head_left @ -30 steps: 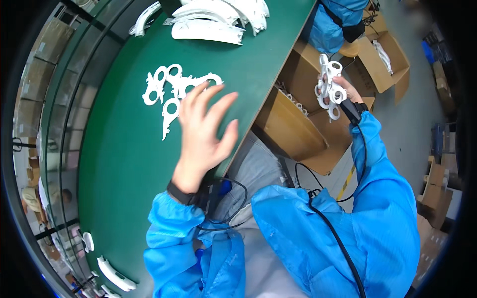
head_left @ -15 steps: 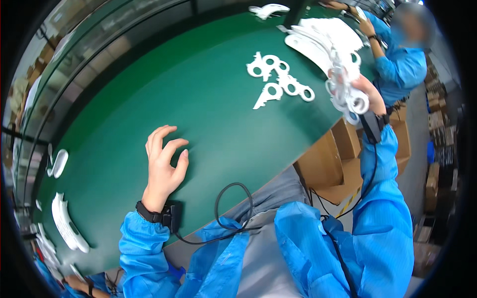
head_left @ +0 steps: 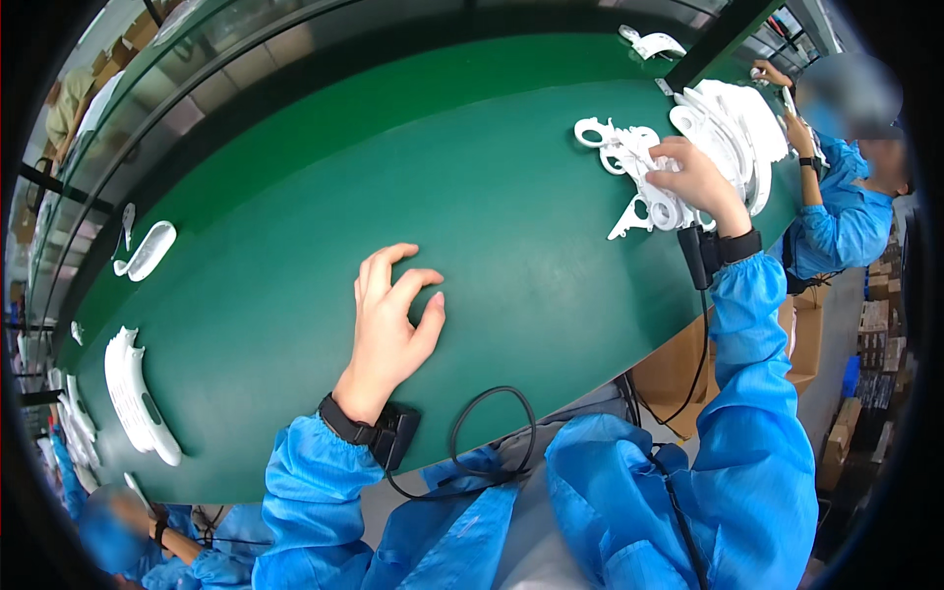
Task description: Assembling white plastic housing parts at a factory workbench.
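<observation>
My left hand [head_left: 383, 324] hovers over the green table with fingers loosely bent and apart, holding nothing. At the right, my right hand [head_left: 700, 185] is over a heap of white plastic ring-shaped parts [head_left: 629, 152]. Its fingers are apart, with the thumb and fingertips at the heap's edge; part of the heap is hidden beneath the hand. Just beyond it lies a stack of long curved white plastic pieces [head_left: 733, 128]. Each wrist carries a black strapped device with a cable.
A green table [head_left: 492, 324] spreads before me. Curved white shells [head_left: 136, 398] and a white oval piece [head_left: 152, 251] lie at left. A dark post [head_left: 723, 44] stands at the far right. Cardboard boxes [head_left: 674, 379] are below the edge. Co-workers [head_left: 836, 216] sit right and lower left.
My right hand has brought its bunch of white ring-shaped parts down onto those on the table and let go. My left hand keeps its loose bend. The whole view has shifted.
</observation>
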`<state>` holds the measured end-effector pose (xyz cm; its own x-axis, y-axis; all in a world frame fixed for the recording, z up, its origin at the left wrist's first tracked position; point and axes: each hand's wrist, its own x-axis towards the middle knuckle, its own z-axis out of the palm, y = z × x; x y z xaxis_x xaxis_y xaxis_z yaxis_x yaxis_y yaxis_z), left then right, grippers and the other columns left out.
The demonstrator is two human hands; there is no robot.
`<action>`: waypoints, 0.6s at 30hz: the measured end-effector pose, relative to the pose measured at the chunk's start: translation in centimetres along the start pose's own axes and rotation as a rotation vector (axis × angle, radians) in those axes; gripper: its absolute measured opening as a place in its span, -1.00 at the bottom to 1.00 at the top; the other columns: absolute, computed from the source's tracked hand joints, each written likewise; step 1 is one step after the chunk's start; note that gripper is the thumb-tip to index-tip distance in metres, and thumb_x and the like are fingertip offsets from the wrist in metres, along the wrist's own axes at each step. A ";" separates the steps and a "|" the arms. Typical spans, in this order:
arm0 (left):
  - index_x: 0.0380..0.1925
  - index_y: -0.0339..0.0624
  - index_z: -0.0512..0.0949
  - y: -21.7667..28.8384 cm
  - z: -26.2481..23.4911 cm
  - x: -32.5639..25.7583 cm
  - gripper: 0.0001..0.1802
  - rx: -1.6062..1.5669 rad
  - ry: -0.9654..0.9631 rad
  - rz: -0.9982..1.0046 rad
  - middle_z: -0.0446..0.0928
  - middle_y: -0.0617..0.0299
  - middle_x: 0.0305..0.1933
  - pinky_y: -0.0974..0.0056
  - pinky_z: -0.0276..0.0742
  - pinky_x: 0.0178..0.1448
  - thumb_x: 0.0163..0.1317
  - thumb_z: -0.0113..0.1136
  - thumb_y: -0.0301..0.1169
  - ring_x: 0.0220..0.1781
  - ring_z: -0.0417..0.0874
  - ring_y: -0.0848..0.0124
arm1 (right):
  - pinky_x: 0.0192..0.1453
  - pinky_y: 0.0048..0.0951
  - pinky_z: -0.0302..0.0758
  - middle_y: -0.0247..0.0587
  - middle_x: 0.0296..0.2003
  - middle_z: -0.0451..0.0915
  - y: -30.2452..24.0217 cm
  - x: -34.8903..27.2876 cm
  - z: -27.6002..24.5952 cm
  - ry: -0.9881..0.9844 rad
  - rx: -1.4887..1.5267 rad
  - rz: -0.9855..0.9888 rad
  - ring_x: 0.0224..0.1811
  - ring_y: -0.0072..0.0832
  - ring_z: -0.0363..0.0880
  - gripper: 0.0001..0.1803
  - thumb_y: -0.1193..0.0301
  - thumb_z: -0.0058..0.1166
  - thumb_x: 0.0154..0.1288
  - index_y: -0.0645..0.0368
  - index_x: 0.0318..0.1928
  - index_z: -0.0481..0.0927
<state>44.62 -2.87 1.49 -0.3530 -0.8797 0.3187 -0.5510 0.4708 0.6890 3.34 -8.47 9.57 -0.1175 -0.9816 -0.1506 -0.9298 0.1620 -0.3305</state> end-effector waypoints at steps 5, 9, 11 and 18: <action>-0.27 -0.19 0.61 -1.0 0.0 0.3 -0.81 0.018 0.033 -0.025 0.42 0.03 0.17 0.08 0.37 0.25 0.07 0.24 -0.56 0.22 0.39 0.08 | 0.13 -0.32 0.49 -0.08 0.03 0.61 1.3 -0.3 0.5 0.138 0.081 -0.185 0.05 -0.22 0.60 -0.56 0.36 0.28 0.12 0.22 0.04 0.63; -0.21 -0.20 0.61 -1.5 -0.9 0.8 -0.76 0.092 0.097 -0.043 0.44 0.05 0.15 0.11 0.36 0.27 0.06 0.22 -0.56 0.23 0.42 0.10 | 0.12 -0.37 0.49 -0.10 0.10 0.60 1.4 -1.0 -0.1 0.234 0.234 -0.114 0.14 -0.25 0.55 -0.53 0.41 0.23 0.17 0.17 0.13 0.58; -0.18 -0.21 0.60 -1.7 -1.4 0.7 -0.74 0.111 0.129 -0.065 0.46 0.07 0.14 0.12 0.34 0.28 0.07 0.21 -0.55 0.22 0.43 0.12 | 0.10 -0.37 0.50 -0.13 0.09 0.60 2.3 -1.3 -0.1 0.266 0.233 -0.164 0.12 -0.30 0.56 -0.54 0.45 0.20 0.19 0.17 0.14 0.57; -0.17 -0.24 0.59 -3.2 -1.9 0.7 -0.77 0.131 0.291 -0.090 0.52 0.08 0.02 0.18 0.40 0.21 0.13 0.20 -0.52 0.10 0.52 0.18 | 0.17 -0.36 0.47 -0.16 0.06 0.62 5.4 -1.3 0.1 0.289 0.463 -0.294 0.07 -0.33 0.59 -0.59 0.60 0.10 0.21 0.23 0.11 0.57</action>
<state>47.58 -5.11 0.74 -0.0782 -0.8915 0.4463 -0.6690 0.3788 0.6395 -1.51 -6.35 7.86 -0.0296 -0.9690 0.2454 -0.6975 -0.1558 -0.6995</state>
